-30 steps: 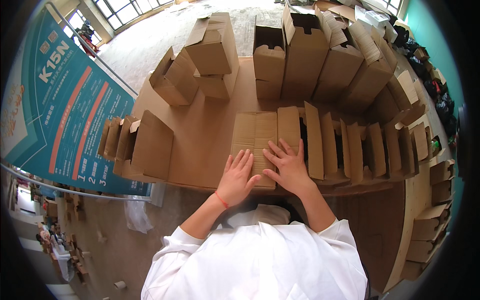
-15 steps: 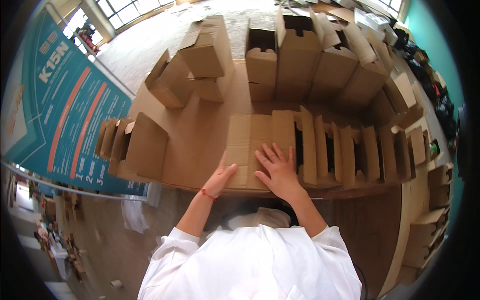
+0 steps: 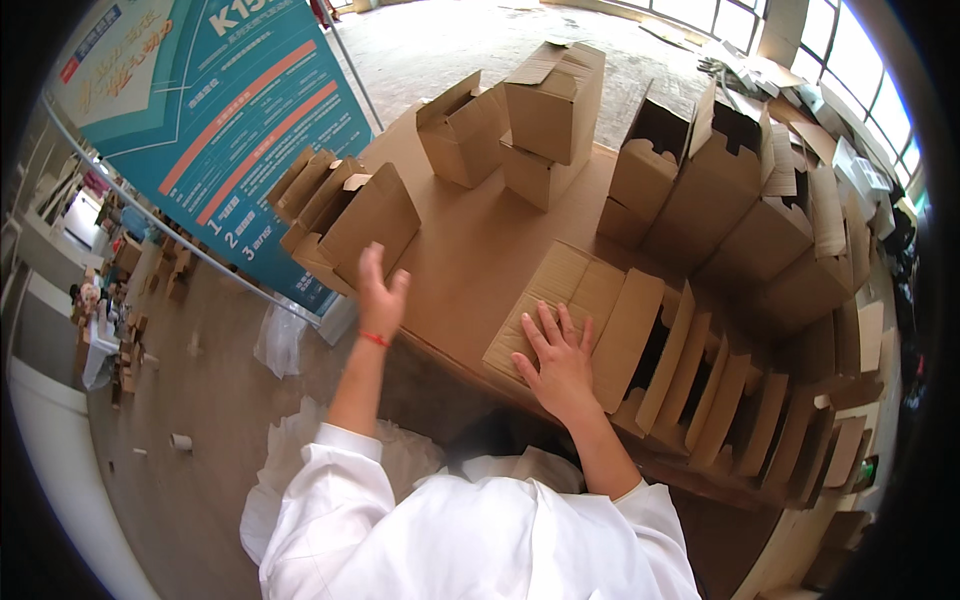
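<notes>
My right hand [image 3: 560, 358] lies flat, fingers spread, on a flattened cardboard box [image 3: 570, 305] near the front edge of the cardboard-covered table [image 3: 470, 250]. My left hand [image 3: 381, 293] is raised and open at the table's left edge, holding nothing, close to a half-folded box [image 3: 365, 222] with its flap up. A red band circles the left wrist. To the right of the flat box stands a row of folded box blanks [image 3: 720, 385] on edge.
Assembled open boxes [image 3: 555, 100] are stacked at the back of the table, taller ones [image 3: 720, 185] at the back right. A teal banner stand [image 3: 215, 110] is at the left. White plastic wrap [image 3: 280, 340] and scraps lie on the floor.
My left hand has lifted off the flat box and swung left toward the half-folded box. The right hand stays pressed on the flat box. The view has turned left.
</notes>
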Demonstrator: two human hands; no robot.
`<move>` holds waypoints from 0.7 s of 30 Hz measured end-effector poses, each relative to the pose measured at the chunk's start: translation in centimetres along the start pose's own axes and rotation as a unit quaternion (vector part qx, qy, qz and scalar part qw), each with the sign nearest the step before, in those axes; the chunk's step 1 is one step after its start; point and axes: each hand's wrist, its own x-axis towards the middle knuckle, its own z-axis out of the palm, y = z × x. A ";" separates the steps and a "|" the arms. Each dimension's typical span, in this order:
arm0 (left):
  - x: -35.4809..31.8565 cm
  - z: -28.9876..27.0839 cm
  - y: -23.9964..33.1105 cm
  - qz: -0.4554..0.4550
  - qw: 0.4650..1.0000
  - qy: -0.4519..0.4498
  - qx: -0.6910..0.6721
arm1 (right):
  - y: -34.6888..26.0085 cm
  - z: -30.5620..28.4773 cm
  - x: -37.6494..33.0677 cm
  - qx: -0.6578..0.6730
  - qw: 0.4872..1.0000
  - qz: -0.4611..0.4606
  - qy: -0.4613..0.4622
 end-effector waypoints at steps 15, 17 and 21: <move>5.7 -3.4 3.1 0.132 0.944 -0.302 -0.002 | -0.8 -0.3 0.7 0.018 0.999 0.047 -0.005; 3.1 -2.0 4.6 0.145 0.932 -0.331 -0.039 | -0.8 -0.4 1.4 0.068 0.994 0.079 -0.011; -0.3 0.1 7.0 0.164 0.919 -0.350 -0.070 | -2.0 -0.1 4.1 0.176 0.968 0.175 0.030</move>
